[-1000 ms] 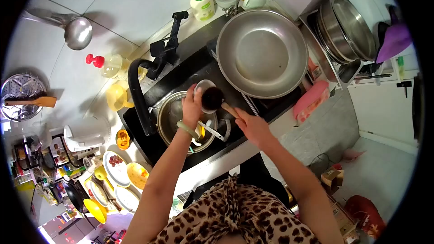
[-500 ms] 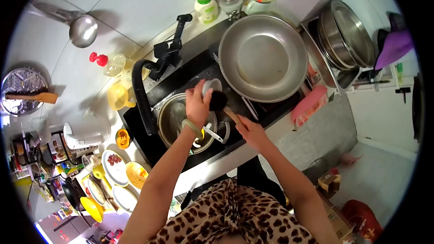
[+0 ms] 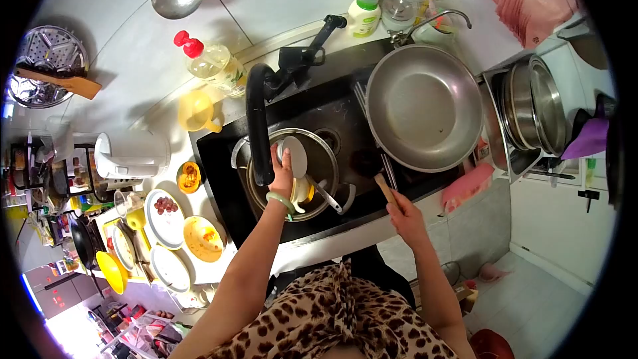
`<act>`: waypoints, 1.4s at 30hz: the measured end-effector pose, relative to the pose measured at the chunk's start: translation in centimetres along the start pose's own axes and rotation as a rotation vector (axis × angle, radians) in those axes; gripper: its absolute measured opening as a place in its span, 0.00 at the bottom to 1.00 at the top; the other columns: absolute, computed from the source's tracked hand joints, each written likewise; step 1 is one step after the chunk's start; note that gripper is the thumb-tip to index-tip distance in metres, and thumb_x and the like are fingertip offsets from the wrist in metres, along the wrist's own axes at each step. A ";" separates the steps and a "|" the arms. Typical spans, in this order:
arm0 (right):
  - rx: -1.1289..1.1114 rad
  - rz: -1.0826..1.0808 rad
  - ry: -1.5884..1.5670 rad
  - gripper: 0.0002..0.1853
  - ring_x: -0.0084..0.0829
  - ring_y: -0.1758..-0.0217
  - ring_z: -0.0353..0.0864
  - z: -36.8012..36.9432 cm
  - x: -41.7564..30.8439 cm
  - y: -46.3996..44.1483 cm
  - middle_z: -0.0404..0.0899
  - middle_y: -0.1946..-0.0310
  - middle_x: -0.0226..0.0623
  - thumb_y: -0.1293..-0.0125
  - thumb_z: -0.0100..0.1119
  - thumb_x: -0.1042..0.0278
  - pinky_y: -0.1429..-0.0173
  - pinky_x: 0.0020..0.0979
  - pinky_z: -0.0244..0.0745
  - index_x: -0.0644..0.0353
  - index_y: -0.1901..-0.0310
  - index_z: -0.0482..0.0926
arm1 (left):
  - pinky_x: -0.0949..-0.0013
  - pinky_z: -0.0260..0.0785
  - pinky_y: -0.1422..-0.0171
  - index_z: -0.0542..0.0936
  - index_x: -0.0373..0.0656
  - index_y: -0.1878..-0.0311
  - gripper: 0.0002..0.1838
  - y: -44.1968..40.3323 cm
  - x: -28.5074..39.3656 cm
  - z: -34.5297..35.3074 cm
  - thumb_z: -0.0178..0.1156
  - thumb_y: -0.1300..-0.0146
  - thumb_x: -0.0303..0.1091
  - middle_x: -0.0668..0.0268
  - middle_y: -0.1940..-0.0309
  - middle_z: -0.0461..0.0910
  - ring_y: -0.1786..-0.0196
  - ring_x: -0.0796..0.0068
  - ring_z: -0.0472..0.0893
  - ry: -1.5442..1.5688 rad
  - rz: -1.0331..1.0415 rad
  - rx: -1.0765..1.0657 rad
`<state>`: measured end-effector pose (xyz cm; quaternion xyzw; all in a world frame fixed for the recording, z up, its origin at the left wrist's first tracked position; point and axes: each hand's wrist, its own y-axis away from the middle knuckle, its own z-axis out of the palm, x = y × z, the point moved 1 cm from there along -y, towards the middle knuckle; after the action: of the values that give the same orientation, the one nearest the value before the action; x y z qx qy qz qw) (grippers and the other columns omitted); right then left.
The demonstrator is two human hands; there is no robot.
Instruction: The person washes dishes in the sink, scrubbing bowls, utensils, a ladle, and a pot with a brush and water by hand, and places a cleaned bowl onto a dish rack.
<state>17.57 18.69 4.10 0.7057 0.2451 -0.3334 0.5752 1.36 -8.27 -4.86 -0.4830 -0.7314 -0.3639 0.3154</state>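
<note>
My left hand (image 3: 282, 178) is closed on a small white bowl (image 3: 296, 158), above the metal pot (image 3: 332, 154) in the black sink (image 3: 222, 216). A green bangle (image 3: 280, 203) circles that wrist. Inside the pot lie pale dishes and a utensil with a white handle (image 3: 325, 195); the details are partly hidden. My right hand (image 3: 407, 218) grips a dish brush by its wooden handle (image 3: 384, 188). The brush's dark head (image 3: 365, 163) is over the right part of the sink, apart from the bowl and hard to see against the black.
A black faucet (image 3: 258, 113) arches over the pot. The large frying pan (image 3: 425, 108) rests across the sink's right side. Behind stand an oil bottle (image 3: 216, 66), a yellow cup (image 3: 197, 112) and a green-capped bottle (image 3: 364, 12). Plates (image 3: 166, 226) stand at left, stacked pots (image 3: 531, 103) at right.
My left hand has moved the bowl left and down, under the faucet and over the pot. My right hand has drawn the brush away to the right. The camera view has shifted.
</note>
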 end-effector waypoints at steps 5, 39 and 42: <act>-0.013 -0.073 0.050 0.23 0.15 0.72 0.67 1.2 0.5 -0.5 0.73 0.69 0.24 0.33 0.56 0.67 0.68 0.19 0.64 0.61 0.37 0.70 | 0.56 0.63 0.35 0.68 0.47 0.36 0.29 -2.9 -2.7 3.1 0.55 0.35 0.53 0.45 0.46 0.74 0.41 0.46 0.71 -0.114 -0.098 -0.048; -0.318 0.212 -0.235 0.25 0.15 0.84 0.59 8.7 -3.3 -0.3 0.63 0.80 0.23 0.27 0.49 0.58 0.83 0.19 0.55 0.46 0.31 0.60 | 0.67 0.56 0.31 0.69 0.49 0.34 0.24 0.7 6.4 2.1 0.42 0.26 0.50 0.62 0.39 0.70 0.36 0.67 0.67 0.710 -0.084 -0.510; -0.155 -0.336 0.565 0.26 0.27 0.85 0.70 3.3 -1.4 -3.4 0.69 0.82 0.36 0.30 0.51 0.59 0.82 0.29 0.65 0.44 0.31 0.62 | 0.67 0.59 0.33 0.71 0.47 0.37 0.23 -1.4 5.9 2.1 0.44 0.26 0.49 0.61 0.44 0.73 0.38 0.67 0.69 0.334 0.134 -0.519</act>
<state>13.52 16.24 2.60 0.6739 0.5325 -0.1952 0.4734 -2.12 -4.10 -1.54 -0.5282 -0.5186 -0.5911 0.3204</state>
